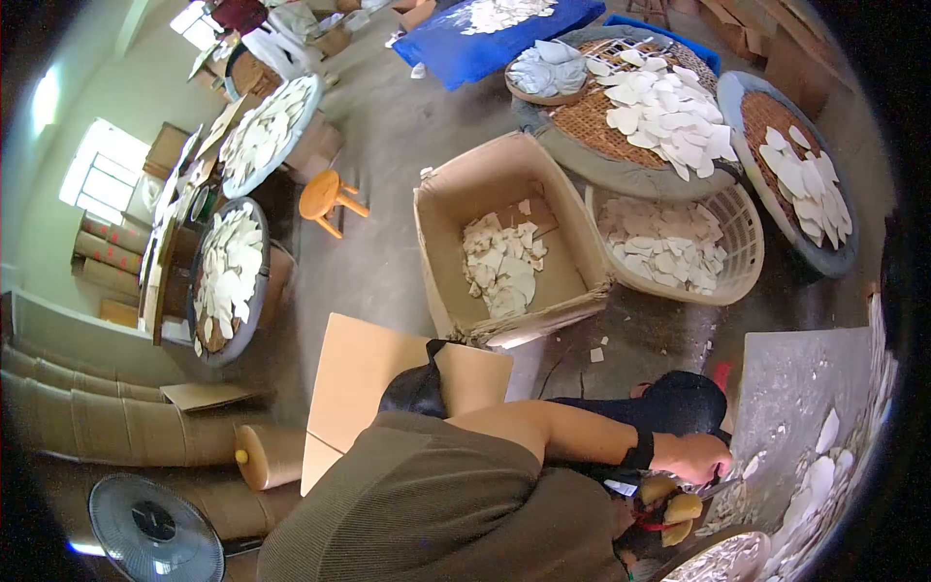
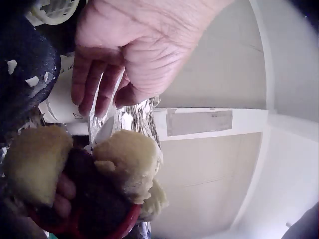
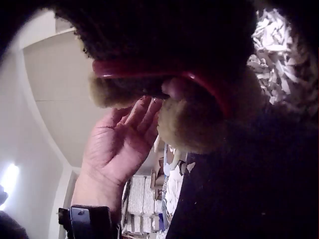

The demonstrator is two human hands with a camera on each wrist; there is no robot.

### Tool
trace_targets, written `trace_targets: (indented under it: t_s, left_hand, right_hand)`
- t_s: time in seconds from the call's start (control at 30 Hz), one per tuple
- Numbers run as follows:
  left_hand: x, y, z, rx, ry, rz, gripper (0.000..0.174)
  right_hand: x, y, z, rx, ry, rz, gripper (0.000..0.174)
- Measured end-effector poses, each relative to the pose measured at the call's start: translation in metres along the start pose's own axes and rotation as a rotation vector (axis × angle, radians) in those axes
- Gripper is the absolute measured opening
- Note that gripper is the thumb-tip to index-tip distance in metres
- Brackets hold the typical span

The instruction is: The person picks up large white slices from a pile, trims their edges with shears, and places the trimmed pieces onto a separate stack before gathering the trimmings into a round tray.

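Observation:
My left hand [image 1: 693, 458] reaches to the right side in the head view, with a black band on its wrist. In the left wrist view its curled fingers pinch a thin flat white piece [image 2: 102, 122]. Just beside it, my right hand [image 2: 64, 196] grips red-handled scissors [image 2: 130, 221], with fingertips showing through the handle. Lumps of yellow foam [image 1: 682, 508] pad these handles. The blades are mostly hidden. In the right wrist view the red handle [image 3: 144, 69] and dark cloth fill the foreground, with the left palm behind.
A grey board [image 1: 795, 388] with flat white pieces lies at the right. Ahead stand a cardboard box [image 1: 436, 252] and a plastic basket [image 1: 747, 247] of white scraps. Round woven trays [image 1: 582, 126] carry more pieces. A wooden stool [image 1: 320, 197] and a fan [image 1: 155, 524] are at left.

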State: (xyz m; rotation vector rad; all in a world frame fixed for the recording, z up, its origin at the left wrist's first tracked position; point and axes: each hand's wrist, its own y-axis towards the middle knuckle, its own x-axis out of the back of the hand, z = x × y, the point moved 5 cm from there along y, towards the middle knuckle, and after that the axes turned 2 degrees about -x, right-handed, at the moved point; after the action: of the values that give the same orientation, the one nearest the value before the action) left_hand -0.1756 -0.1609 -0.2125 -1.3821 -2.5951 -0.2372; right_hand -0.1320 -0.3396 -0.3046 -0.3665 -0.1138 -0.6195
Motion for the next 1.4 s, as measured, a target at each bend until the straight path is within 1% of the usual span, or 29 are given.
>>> trace_targets:
  t_s: [0.13,0.23,0.33,0.37,0.4,0.43,0.47,0.5,0.53,0.57,0.6,0.63,0.67,0.73,0.8,0.83,0.9,0.93,1.0,1.07,1.1,1.17,1.2,1.23,1.27,1.3,1.33,1.37,1.4]
  left_hand:
    - [0.000,-0.004,0.004,0.014,0.011,-0.027,0.018]
    - [0.000,-0.006,-0.001,0.009,-0.024,0.017,0.018]
    - [-0.007,-0.007,-0.004,-0.057,-0.039,0.077,0.019]
    - [-0.014,-0.004,0.003,0.007,-0.050,0.099,0.019]
    - [-0.003,-0.010,-0.007,-0.026,-0.047,0.080,0.020]
    - [-0.019,-0.002,0.016,-0.073,-0.043,0.082,0.022]
    - [-0.010,-0.002,0.003,0.029,-0.112,0.166,0.023]
    - [-0.004,0.001,0.000,-0.092,-0.018,0.096,0.024]
    - [-0.004,0.007,0.008,-0.055,0.019,0.179,0.025]
    - [-0.003,0.012,0.017,0.022,-0.044,0.193,0.023]
    - [0.011,0.017,-0.005,0.042,-0.003,0.269,0.023]
    - [0.013,0.023,0.000,0.141,-0.085,0.315,0.024]
    - [0.013,0.029,0.006,0.216,-0.329,0.298,0.024]
    - [0.018,0.044,0.001,0.175,-0.244,0.300,0.023]
    - [0.020,0.050,0.006,0.189,-0.248,0.283,0.022]
    - [0.019,0.054,0.004,0.204,-0.221,0.272,0.018]
    - [0.012,0.061,-0.009,0.229,-0.124,0.249,0.016]
    - [0.004,0.067,-0.008,0.200,-0.044,0.275,0.017]
    - [-0.013,0.084,-0.007,0.133,0.114,0.312,0.020]
    - [-0.029,0.096,-0.031,-0.327,0.491,0.251,0.021]
    - [-0.040,0.096,-0.043,-0.564,0.668,0.210,0.022]
    - [-0.053,0.101,-0.045,-0.611,0.733,0.265,0.019]
    - [-0.056,0.104,-0.043,-0.623,0.737,0.296,0.019]
    - [-0.058,0.108,-0.040,-0.637,0.742,0.329,0.018]
    - [-0.057,0.111,-0.042,-0.708,0.716,0.315,0.017]
    - [-0.053,0.119,-0.033,-0.501,0.553,0.328,0.014]
    - [-0.050,0.123,-0.021,-0.294,0.392,0.334,0.013]
    - [-0.046,0.124,-0.009,-0.082,0.230,0.331,0.014]
    - [-0.043,0.118,-0.012,0.054,0.025,0.379,0.019]
  right_hand:
    - [-0.007,0.005,0.001,0.003,-0.028,-0.013,0.048]
    - [-0.008,0.006,0.002,0.006,-0.028,-0.019,0.049]
    - [-0.004,0.008,-0.001,0.012,0.007,-0.044,0.050]
    - [0.001,0.008,-0.002,0.013,0.037,-0.065,0.050]
    - [0.004,0.006,-0.005,0.010,0.080,-0.086,0.051]
    - [0.012,0.000,-0.010,-0.003,0.130,-0.128,0.051]
    - [0.018,-0.006,-0.013,-0.017,0.200,-0.169,0.052]
    - [0.025,-0.014,-0.019,-0.029,0.290,-0.219,0.052]
    - [0.030,-0.020,-0.026,-0.036,0.405,-0.261,0.052]
    - [0.033,-0.024,-0.033,-0.032,0.564,-0.289,0.053]
    - [0.039,-0.029,-0.042,-0.026,0.732,-0.311,0.053]
    - [0.044,-0.033,-0.048,-0.003,0.935,-0.311,0.054]
    - [0.047,-0.036,-0.055,0.035,1.145,-0.287,0.054]
    - [0.048,-0.037,-0.075,0.111,1.459,-0.239,0.055]
    - [0.041,-0.034,-0.096,0.170,1.584,-0.225,0.056]
    - [0.044,-0.033,-0.116,0.170,1.494,-0.407,0.055]
    - [0.039,-0.040,-0.063,0.195,1.523,-0.398,0.044]
    - [0.037,-0.044,-0.034,0.207,1.538,-0.394,0.038]
    - [0.040,-0.043,-0.026,0.231,1.374,-0.401,0.030]
    - [0.030,-0.044,-0.014,0.159,1.330,-0.235,0.044]
    - [0.024,-0.047,-0.017,0.056,1.220,-0.280,0.054]
    - [0.015,-0.051,-0.024,0.029,1.343,-0.166,0.056]
    - [0.013,-0.050,-0.029,0.112,1.568,0.001,0.048]
    - [0.010,-0.048,-0.036,0.144,1.593,0.040,0.048]
    - [0.010,-0.045,-0.035,0.175,1.617,0.080,0.048]
    - [0.009,-0.042,-0.033,0.205,1.640,0.122,0.048]
    - [0.007,-0.042,-0.038,0.133,1.509,0.023,0.056]
    - [0.008,-0.044,-0.031,0.057,1.375,-0.069,0.065]
    - [0.009,-0.047,-0.023,-0.022,1.237,-0.152,0.073]
